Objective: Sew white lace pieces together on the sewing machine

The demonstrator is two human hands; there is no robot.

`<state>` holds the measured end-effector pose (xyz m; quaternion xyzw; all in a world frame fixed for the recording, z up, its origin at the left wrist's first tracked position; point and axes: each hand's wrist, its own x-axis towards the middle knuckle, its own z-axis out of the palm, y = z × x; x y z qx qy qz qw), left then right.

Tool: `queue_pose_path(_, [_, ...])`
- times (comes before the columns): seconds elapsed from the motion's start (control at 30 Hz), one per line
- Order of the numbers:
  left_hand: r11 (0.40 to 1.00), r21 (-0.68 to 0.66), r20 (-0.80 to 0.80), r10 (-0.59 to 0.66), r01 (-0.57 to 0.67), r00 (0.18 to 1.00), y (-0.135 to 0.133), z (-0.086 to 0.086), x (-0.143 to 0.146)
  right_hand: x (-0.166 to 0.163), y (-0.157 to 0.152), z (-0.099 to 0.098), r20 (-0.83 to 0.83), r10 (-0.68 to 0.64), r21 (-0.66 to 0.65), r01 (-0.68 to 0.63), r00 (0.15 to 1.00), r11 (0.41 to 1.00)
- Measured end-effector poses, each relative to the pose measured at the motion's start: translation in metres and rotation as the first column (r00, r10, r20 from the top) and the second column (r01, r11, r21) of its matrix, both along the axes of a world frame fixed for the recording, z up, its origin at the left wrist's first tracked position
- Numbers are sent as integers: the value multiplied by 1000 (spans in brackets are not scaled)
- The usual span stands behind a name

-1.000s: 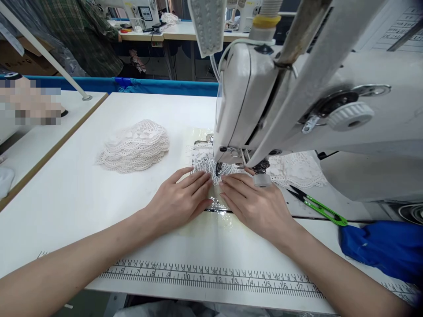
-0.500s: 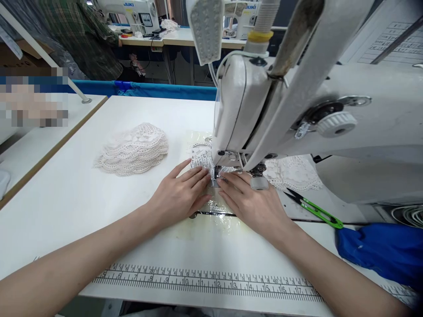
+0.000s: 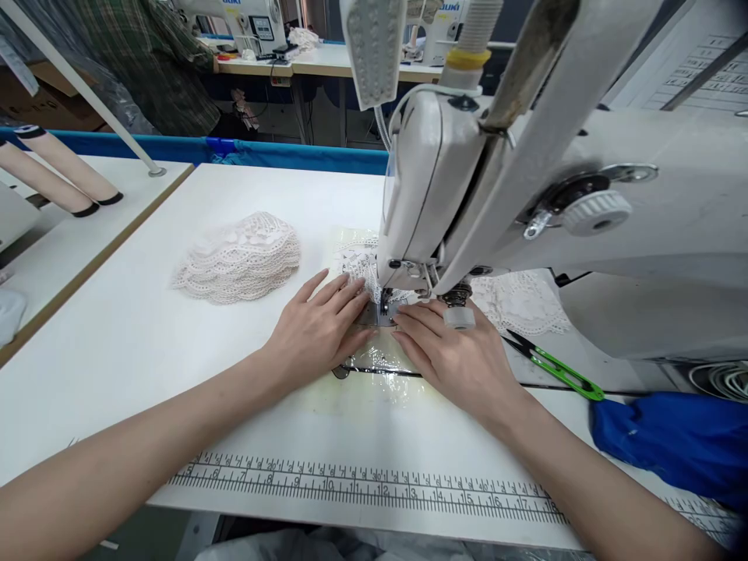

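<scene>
A white lace piece point(image 3: 358, 263) lies under the head of the sewing machine point(image 3: 418, 171), just behind the presser foot point(image 3: 385, 299). My left hand point(image 3: 319, 323) rests flat and open left of the needle, its fingertips on the lace's near edge. On the other side, my right hand point(image 3: 459, 354) lies flat, fingers stretched toward the metal needle plate point(image 3: 369, 315); a white knob point(image 3: 459, 317) partly covers it. Whether its fingertips touch lace I cannot tell. A stack of lace pieces point(image 3: 239, 261) sits left of my left hand, and more lace point(image 3: 519, 300) lies beyond my right hand.
Green-handled thread snips point(image 3: 555, 366) lie right of my right hand, near a blue cloth point(image 3: 672, 444). A printed ruler point(image 3: 374, 487) runs along the front table edge. A person in a checked sleeve point(image 3: 146, 62) is at the back left. Two beige tubular shapes point(image 3: 64, 171) are at far left.
The lace has shifted back, away from me, and more of the needle plate shows in front of the presser foot. Both hands stay beside the needle. The view has shifted slightly.
</scene>
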<state>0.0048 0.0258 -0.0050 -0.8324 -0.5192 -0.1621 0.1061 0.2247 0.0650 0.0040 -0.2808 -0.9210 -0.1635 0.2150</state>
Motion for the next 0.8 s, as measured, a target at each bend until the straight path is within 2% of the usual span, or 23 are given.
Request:
queue_pose_path(0.13, [997,78,-62,10,-6,998,-7,6,4,-1,-2,1,-27,16,-17,-16,1000,1000])
queue_pose_path(0.2, [984,101,-76,-137,145,988,-15,10,7,-3,-5,1,-54,65,-85,-70,996,994])
queue_pose_path(0.23, [956,102,-78,-269,276,960,-20,12,9,-4,-6,1,-58,121,-137,-128,991,982])
queue_pose_path(0.3, [827,144,-70,-539,543,840,-29,15,12,-6,-9,1,-65,286,-244,-293,956,925])
queue_pose_path(0.33, [769,196,-57,-611,609,790,-32,16,11,-7,-10,1,-86,365,-281,-374,927,883])
queue_pose_path(0.37, [753,256,-32,-621,607,783,-34,16,10,-7,-11,2,-119,428,-307,-443,896,842])
queue_pose_path(0.4, [786,302,13,-569,539,822,-34,16,9,-7,-11,2,-163,465,-322,-492,870,809])
queue_pose_path(0.47, [925,269,127,-312,270,942,-30,16,4,-6,-12,4,-250,480,-343,-541,841,768])
queue_pose_path(0.5, [974,185,156,-157,127,975,-26,15,1,-6,-11,6,-279,479,-356,-553,832,753])
queue_pose_path(0.57, [998,-7,157,64,-64,985,-19,14,-2,-4,-11,8,-310,474,-382,-564,824,732])
queue_pose_path(0.67, [981,-155,172,140,-114,975,-12,11,-1,-3,-11,8,-320,460,-421,-559,828,714])
queue_pose_path(0.73, [983,-156,206,129,-97,970,-11,10,0,-3,-11,7,-321,452,-436,-554,832,710])
queue_pose_path(0.8, [993,-93,231,88,-68,969,-12,9,2,-4,-13,6,-349,425,-417,-545,835,728])
